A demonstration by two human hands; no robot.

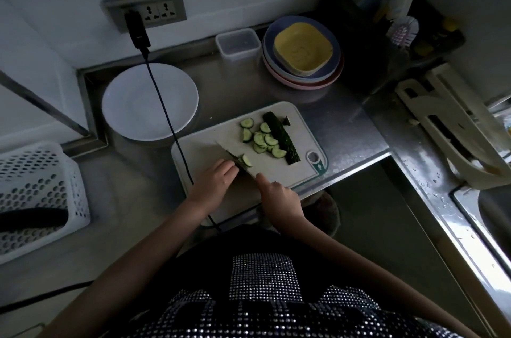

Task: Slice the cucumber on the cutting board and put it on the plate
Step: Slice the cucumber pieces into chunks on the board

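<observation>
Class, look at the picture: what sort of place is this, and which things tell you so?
Most likely a small kitchen: a steel counter with a cutting board, stacked plates and a sink edge at right.

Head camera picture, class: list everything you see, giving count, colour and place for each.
Pale rectangular cutting board: one, centre counter.
Dark green cucumber half: one, on board.
Green cucumber slices: several, on board.
Steel knife: one, cutting on board.
White round plate: one, left of board.
Stacked pastel plates: several, back.
Clear plastic box: one, back.
White perforated basket: one, left.
Black cable: one, from wall socket.
Left hand: holds cucumber piece.
Right hand: grips knife.
</observation>
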